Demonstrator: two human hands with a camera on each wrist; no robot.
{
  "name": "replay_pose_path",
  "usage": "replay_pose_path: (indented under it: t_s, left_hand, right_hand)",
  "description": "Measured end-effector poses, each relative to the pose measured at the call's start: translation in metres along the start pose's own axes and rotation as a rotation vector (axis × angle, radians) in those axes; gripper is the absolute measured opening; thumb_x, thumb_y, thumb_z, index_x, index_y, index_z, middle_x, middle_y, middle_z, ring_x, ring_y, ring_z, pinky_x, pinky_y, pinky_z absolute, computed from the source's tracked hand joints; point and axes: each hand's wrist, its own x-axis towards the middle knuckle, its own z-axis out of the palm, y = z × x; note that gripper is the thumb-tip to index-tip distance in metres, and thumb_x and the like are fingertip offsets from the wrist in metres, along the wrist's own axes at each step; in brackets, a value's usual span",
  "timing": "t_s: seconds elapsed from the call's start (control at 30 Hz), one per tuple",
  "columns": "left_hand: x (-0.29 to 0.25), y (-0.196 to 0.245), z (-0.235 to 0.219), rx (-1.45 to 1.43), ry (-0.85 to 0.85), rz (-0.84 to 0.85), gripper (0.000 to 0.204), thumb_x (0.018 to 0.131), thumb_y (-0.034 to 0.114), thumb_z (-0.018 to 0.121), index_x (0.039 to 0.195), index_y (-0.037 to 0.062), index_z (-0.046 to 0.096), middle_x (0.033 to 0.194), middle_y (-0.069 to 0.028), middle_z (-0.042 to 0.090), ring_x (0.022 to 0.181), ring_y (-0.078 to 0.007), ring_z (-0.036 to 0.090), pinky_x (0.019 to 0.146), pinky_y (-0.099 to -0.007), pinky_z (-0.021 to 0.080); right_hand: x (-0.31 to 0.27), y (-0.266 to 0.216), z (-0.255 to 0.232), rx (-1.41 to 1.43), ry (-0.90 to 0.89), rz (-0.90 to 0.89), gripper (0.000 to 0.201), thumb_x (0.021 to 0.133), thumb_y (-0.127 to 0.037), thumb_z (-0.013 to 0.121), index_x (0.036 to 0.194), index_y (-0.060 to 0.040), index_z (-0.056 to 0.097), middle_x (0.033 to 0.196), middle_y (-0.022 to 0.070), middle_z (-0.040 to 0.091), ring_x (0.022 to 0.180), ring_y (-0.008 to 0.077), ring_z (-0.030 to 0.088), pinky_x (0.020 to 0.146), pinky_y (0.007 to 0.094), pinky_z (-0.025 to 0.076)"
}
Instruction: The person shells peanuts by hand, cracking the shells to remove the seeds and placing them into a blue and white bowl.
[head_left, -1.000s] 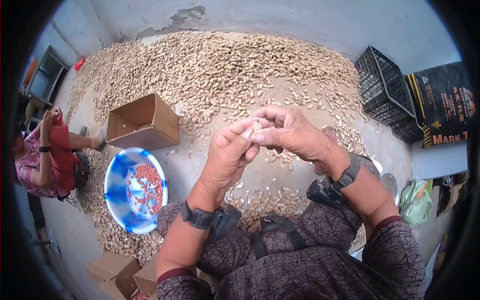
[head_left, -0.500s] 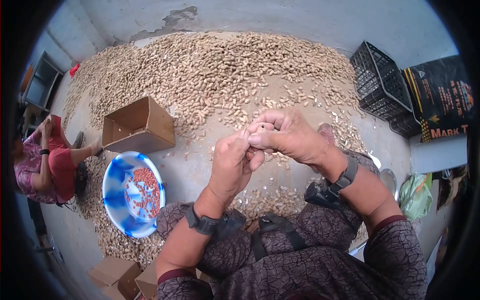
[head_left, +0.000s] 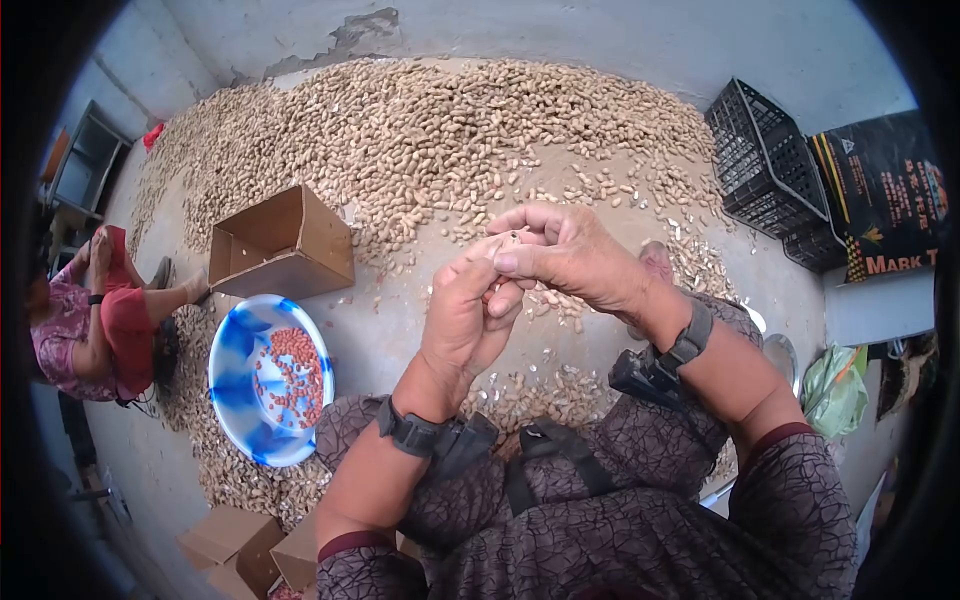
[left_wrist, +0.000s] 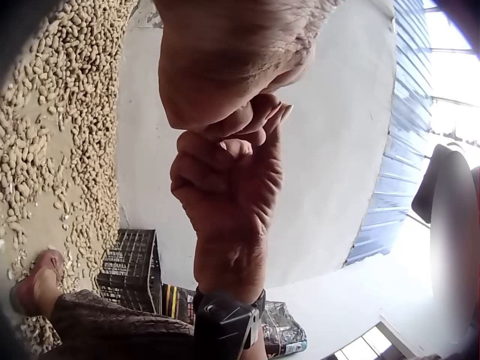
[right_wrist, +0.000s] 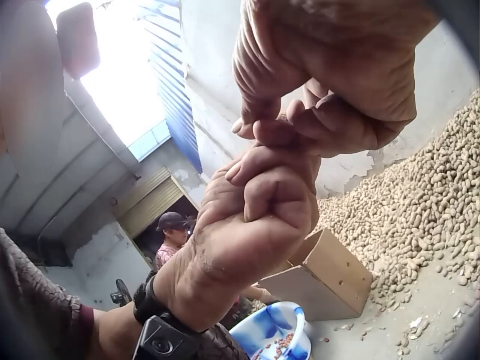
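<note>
In the head view my two hands meet in front of my lap, fingertips together over a peanut (head_left: 517,236) with a pale shell, mostly covered by the fingers. My left hand (head_left: 462,318) pinches it from the left, thumb up and the other fingers curled. A bit of red shows inside those curled fingers. From the right, my right hand (head_left: 585,258) grips the peanut between thumb and bent index finger. Both wrist views show the hands touching at the fingertips, with the peanut hidden there.
A blue-and-white basin (head_left: 225,400) holds red peanut kernels, left of my knee. Behind it stands an open cardboard box (head_left: 310,270). Unshelled peanuts (head_left: 430,130) are heaped along the wall. Black crates (head_left: 760,170) stand at right. Another person (head_left: 80,340) sits at far left.
My hands stay together and shift slightly; the right fingers rise and turn around the peanut. Less of its pale shell shows than a second ago, and red now appears within the left fingers.
</note>
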Motion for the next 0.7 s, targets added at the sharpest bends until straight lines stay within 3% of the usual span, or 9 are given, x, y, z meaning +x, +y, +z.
replay_pose_path:
  t_s: [0.27, 0.37, 0.43, 0.7]
  left_hand:
    - [-0.002, 0.000, -0.006, -0.043, 0.017, -0.001, 0.019, 0.090, 0.016, 0.041, 0.098, -0.0001, 0.047, 0.069, -0.0025, 0.052, 0.045, -0.0028, 0.037, 0.037, -0.0136, 0.025]
    - [-0.004, -0.004, -0.009, -0.077, 0.015, 0.010, 0.023, 0.091, 0.016, 0.040, 0.106, -0.0003, 0.046, 0.070, -0.0029, 0.051, 0.045, -0.0034, 0.037, 0.037, -0.0134, 0.025]
    - [-0.005, -0.004, -0.006, -0.046, 0.051, 0.051, 0.028, 0.091, 0.018, 0.041, 0.112, 0.0003, 0.045, 0.070, -0.0030, 0.051, 0.047, -0.0029, 0.037, 0.037, -0.0133, 0.025]
    - [0.001, -0.007, -0.006, 0.179, 0.160, 0.125, 0.031, 0.087, 0.012, 0.047, 0.115, 0.0000, 0.046, 0.072, -0.0002, 0.051, 0.051, -0.0022, 0.039, 0.040, -0.0127, 0.027]
  right_hand:
    - [0.001, -0.013, -0.008, -0.158, -0.081, 0.058, 0.028, 0.081, -0.020, 0.059, 0.100, -0.0003, 0.058, 0.068, -0.0025, 0.055, 0.054, 0.0009, 0.043, 0.047, 0.0157, 0.034]
    - [0.002, -0.002, -0.004, -0.056, -0.051, 0.052, 0.022, 0.082, -0.021, 0.057, 0.092, -0.0018, 0.058, 0.066, -0.0031, 0.053, 0.050, 0.0003, 0.040, 0.042, 0.0152, 0.031]
    - [0.002, -0.002, -0.004, 0.127, -0.022, 0.193, 0.017, 0.083, -0.019, 0.055, 0.086, -0.0032, 0.056, 0.065, -0.0025, 0.052, 0.048, 0.0001, 0.041, 0.039, 0.0135, 0.031]
    - [0.003, 0.005, -0.003, 0.516, 0.000, 0.280, 0.015, 0.087, -0.016, 0.049, 0.089, -0.0012, 0.052, 0.065, -0.0008, 0.052, 0.046, 0.0004, 0.041, 0.037, 0.0120, 0.031]
